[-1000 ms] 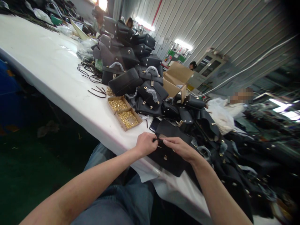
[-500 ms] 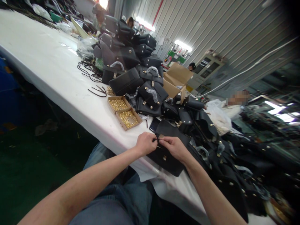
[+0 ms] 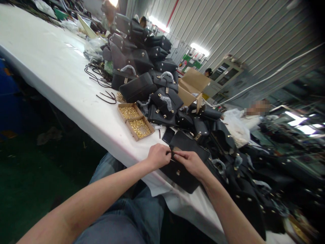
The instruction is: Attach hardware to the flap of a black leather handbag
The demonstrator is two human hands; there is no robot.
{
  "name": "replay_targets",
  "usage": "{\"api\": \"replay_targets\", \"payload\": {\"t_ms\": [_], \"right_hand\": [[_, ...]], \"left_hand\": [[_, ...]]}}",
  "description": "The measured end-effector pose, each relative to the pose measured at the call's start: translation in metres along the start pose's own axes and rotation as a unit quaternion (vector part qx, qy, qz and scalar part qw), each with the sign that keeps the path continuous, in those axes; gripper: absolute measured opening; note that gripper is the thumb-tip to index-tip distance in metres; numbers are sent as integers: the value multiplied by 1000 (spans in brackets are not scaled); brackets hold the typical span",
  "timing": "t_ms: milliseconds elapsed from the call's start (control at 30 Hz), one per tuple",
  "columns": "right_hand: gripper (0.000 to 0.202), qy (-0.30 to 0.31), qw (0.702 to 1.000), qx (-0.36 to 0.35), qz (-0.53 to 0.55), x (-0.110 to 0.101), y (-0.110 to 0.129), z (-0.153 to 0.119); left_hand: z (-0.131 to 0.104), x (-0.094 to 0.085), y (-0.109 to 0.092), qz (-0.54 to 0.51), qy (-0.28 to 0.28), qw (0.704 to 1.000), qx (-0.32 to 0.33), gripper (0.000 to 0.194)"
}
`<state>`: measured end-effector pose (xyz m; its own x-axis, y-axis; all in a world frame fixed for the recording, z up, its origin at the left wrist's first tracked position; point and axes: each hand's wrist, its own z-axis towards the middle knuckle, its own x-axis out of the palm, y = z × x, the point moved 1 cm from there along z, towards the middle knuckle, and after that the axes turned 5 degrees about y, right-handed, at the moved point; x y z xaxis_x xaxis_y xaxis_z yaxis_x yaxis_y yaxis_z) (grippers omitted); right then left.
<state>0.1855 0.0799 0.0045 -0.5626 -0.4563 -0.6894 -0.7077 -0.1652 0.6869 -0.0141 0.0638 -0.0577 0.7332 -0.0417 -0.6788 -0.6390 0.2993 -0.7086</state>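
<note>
A black handbag (image 3: pixel 189 181) lies at the table's front edge with its flap folded back away from me. My left hand (image 3: pixel 157 156) is closed at the bag's upper left edge, thumb and fingers pinched together on it. Right beside it, my right hand (image 3: pixel 190 164) pinches the same edge between thumb and fingertips. The exact bit between the fingertips is small and partly hidden. A small metal fitting (image 3: pixel 178 173) shows on the bag's front panel, below my right hand.
Two shallow cardboard boxes, a rear one (image 3: pixel 128 111) and a front one (image 3: pixel 140 128), hold small gold hardware. A dark phone (image 3: pixel 168 135) lies behind my hands. Black handbags (image 3: pixel 166 101) are heaped behind and to the right. Dark cords (image 3: pixel 106 98) lie on the white table (image 3: pixel 63 73).
My right hand's fingertips have shifted slightly, opening a small gap to the left hand. The bag's raised flap has moved a little, showing more of the phone. The view has tilted slightly.
</note>
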Motion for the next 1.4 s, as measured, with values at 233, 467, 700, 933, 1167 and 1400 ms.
{"api": "replay_targets", "payload": {"t_ms": [233,467,700,933,1167,1400], "right_hand": [[36,-38,999,30,11,7,-5,6],[27,-72,994,-7,-81,13,-6,8],[25,-91,986,2,-139,18,1,5],[26,-79,984,0,-157,23,20,1],[29,-69,989,-2,-130,21,16,1],[29,-67,989,-8,-132,17,14,5]], "left_hand": [[2,0,1,-5,11,1000,3,28],[5,-1,2,-12,29,999,7,27],[10,-14,8,-49,82,994,49,25],[15,-19,19,-99,131,983,84,22],[15,-24,24,-136,171,973,76,28],[11,-30,8,-117,144,982,28,29]]}}
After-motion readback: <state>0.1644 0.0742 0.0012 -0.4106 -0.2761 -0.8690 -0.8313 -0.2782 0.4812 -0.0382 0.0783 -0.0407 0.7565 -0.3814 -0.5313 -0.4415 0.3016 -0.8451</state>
